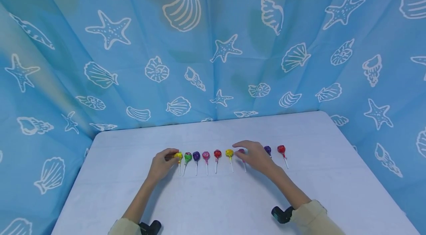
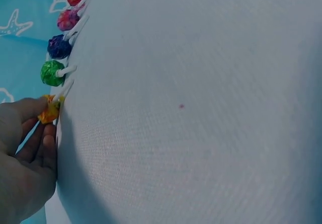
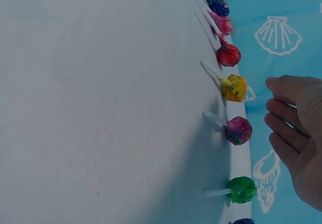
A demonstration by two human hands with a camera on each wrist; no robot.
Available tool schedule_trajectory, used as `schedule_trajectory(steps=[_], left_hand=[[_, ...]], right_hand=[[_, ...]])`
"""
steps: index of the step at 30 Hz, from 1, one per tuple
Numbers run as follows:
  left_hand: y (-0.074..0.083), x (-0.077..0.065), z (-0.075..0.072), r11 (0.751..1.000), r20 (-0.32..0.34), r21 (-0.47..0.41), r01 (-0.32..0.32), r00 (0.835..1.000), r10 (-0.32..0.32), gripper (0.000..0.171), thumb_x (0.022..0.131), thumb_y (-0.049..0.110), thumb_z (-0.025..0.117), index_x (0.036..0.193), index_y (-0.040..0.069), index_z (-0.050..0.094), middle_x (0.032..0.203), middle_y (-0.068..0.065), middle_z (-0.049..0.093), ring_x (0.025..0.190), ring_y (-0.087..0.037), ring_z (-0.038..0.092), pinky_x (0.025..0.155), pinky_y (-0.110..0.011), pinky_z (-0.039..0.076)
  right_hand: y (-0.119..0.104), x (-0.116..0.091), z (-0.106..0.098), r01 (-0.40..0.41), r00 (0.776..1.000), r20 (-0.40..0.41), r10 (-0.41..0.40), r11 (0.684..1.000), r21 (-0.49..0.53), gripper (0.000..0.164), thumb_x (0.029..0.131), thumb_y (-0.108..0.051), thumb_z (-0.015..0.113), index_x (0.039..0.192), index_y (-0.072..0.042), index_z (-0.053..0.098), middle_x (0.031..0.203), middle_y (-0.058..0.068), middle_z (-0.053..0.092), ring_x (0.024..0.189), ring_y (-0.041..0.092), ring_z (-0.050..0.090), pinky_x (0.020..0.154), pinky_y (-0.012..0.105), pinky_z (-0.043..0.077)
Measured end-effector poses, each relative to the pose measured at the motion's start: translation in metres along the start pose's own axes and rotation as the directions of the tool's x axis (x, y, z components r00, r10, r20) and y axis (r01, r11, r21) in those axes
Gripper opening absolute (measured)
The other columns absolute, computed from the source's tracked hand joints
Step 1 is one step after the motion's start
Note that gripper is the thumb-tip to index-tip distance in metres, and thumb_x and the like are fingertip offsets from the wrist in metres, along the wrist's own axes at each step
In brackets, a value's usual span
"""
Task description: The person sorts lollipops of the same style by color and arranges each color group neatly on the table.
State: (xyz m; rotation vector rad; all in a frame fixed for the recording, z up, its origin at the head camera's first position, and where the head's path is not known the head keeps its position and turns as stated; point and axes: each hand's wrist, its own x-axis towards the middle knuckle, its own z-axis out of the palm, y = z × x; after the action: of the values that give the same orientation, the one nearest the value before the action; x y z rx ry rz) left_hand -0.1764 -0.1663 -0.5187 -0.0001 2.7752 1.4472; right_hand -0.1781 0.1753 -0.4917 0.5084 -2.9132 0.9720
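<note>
A row of wrapped lollipops lies across the white table. My left hand pinches the yellow lollipop at the row's left end between thumb and fingers; its wrapper looks orange in the left wrist view. Beside it lie a green lollipop, a dark purple one, a pink one and a red one. My right hand hovers with loosely bent fingers, holding nothing, near a second yellow lollipop and a magenta lollipop. It hides another green lollipop from the head view.
Farther right lie a second dark purple lollipop and a second red lollipop. The white table ends at a blue curtain printed with shells and starfish. Each wrist wears a black device.
</note>
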Motion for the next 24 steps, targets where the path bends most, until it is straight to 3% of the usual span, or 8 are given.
schedule_trajectory(steps=[7, 16, 24], left_hand=[[-0.003, 0.002, -0.002, 1.0, -0.005, -0.007, 0.003, 1.0, -0.003, 0.029, 0.09, 0.007, 0.07, 0.118, 0.001, 0.068, 0.112, -0.011, 0.068, 0.105, -0.028, 0.063, 0.093, -0.044, 0.051], [-0.008, 0.005, -0.001, 1.0, 0.004, -0.018, 0.009, 1.0, -0.009, 0.029, 0.091, 0.009, 0.071, 0.119, 0.003, 0.068, 0.112, -0.009, 0.068, 0.105, -0.026, 0.063, 0.092, -0.043, 0.052], [-0.007, 0.004, 0.0, 0.999, 0.001, -0.03, 0.025, 1.0, -0.025, 0.028, 0.09, 0.01, 0.071, 0.118, 0.003, 0.069, 0.11, -0.008, 0.068, 0.104, -0.026, 0.063, 0.091, -0.042, 0.052]], right_hand=[[-0.002, 0.012, 0.008, -0.027, 0.998, 0.052, 0.029, 0.999, -0.037, 0.032, 0.092, -0.022, 0.073, 0.123, -0.016, 0.072, 0.125, 0.004, 0.068, 0.122, 0.025, 0.059, 0.097, 0.044, 0.05], [-0.008, 0.019, 0.016, -0.023, 0.996, 0.081, 0.03, 0.996, -0.089, 0.031, 0.09, -0.025, 0.076, 0.119, -0.014, 0.073, 0.118, 0.004, 0.071, 0.104, 0.023, 0.065, 0.09, 0.039, 0.054], [-0.006, 0.02, 0.019, -0.031, 0.993, 0.11, 0.046, 0.991, -0.132, 0.029, 0.09, -0.026, 0.076, 0.117, -0.014, 0.074, 0.117, 0.004, 0.071, 0.111, 0.026, 0.064, 0.095, 0.043, 0.051]])
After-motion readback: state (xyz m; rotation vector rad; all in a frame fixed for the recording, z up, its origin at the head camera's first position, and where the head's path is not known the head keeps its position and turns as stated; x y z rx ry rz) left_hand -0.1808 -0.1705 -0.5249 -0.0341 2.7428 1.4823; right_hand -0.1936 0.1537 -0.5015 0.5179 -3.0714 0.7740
